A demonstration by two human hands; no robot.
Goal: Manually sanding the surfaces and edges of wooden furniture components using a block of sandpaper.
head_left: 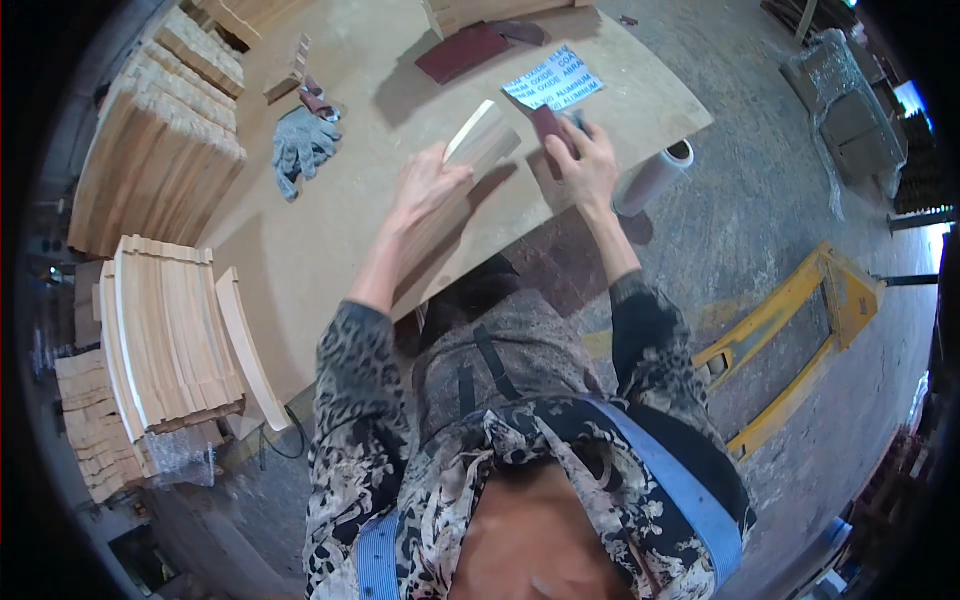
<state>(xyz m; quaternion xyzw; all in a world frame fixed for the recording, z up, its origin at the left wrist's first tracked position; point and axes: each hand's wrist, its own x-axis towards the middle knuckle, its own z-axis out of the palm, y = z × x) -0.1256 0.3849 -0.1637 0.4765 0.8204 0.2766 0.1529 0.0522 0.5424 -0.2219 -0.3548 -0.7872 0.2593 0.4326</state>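
My left hand (428,186) is closed around a pale, smooth wooden slat (485,143), which is tilted up over the table, its far end pointing away from me. My right hand (590,165) pinches a folded piece of dark red sandpaper (549,130) between thumb and fingers, just right of the slat and apart from it. Something bluish shows by the right fingertips, too small to make out. Beyond that hand lies a sandpaper sheet (562,82) with its printed blue-white backing up. Farther off rests another dark red sandpaper piece (460,54).
The brown tabletop (655,90) carries grey work gloves (303,148) and tall stacks of curved wooden slats (160,150) at left. A loose curved slat (247,345) leans near the front stack (175,335). At right stand a plastic-film roll (655,180) and a yellow pallet jack (850,300).
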